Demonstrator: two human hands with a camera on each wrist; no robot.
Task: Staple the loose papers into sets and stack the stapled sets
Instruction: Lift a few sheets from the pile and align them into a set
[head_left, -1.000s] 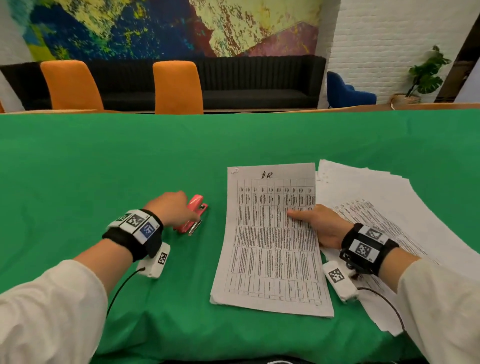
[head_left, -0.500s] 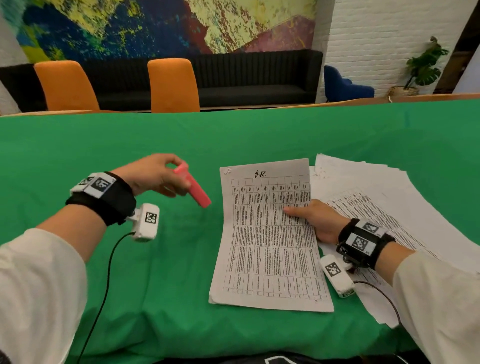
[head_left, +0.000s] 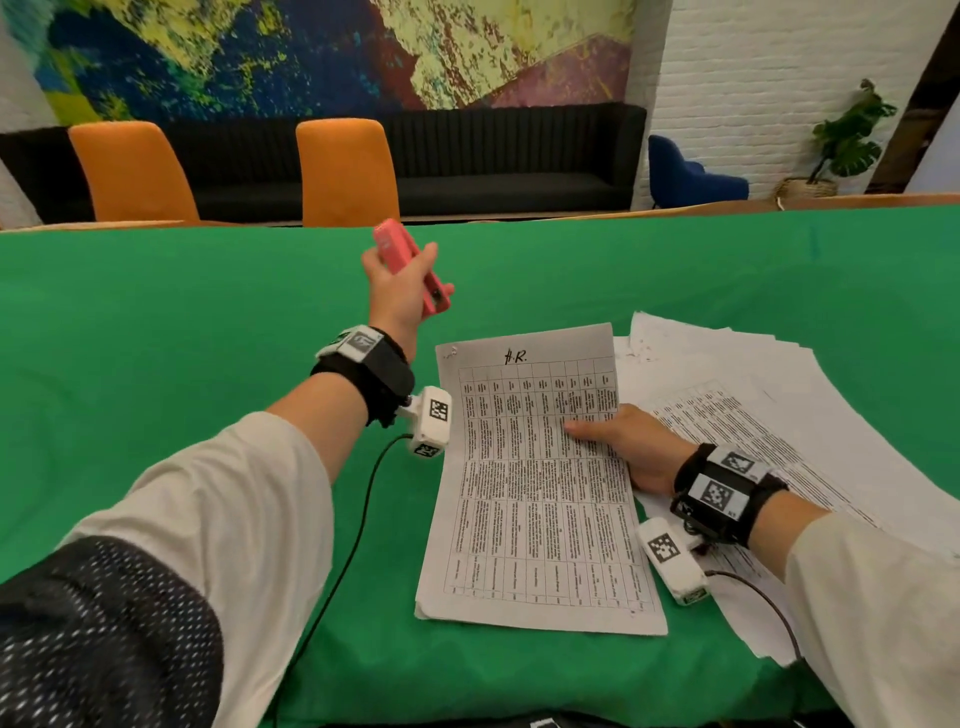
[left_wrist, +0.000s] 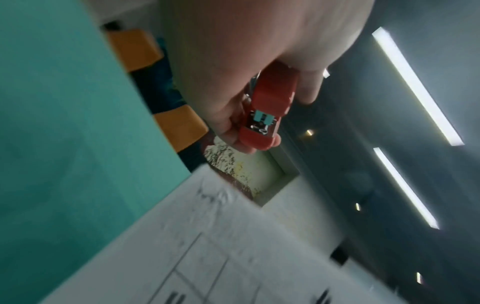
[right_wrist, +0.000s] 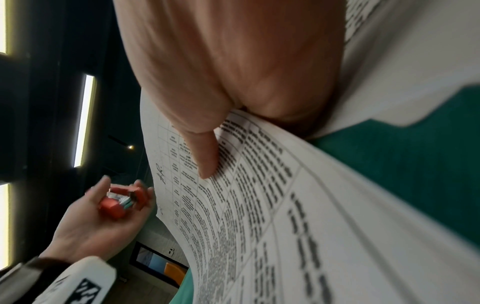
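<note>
1. Step in hand: bringing the stapler (head_left: 410, 273) to the paper set (head_left: 540, 483). The left hand (head_left: 397, 299) holds it aloft, fingers curled round it, at 11 o'clock from the set.
2. The right hand (head_left: 631, 449) pinches the set's 3 o'clock edge, thumb on top, on the table (head_left: 156, 364).
3. Next, probably: mouth onto the 11 o'clock corner, then squeeze.
</note>
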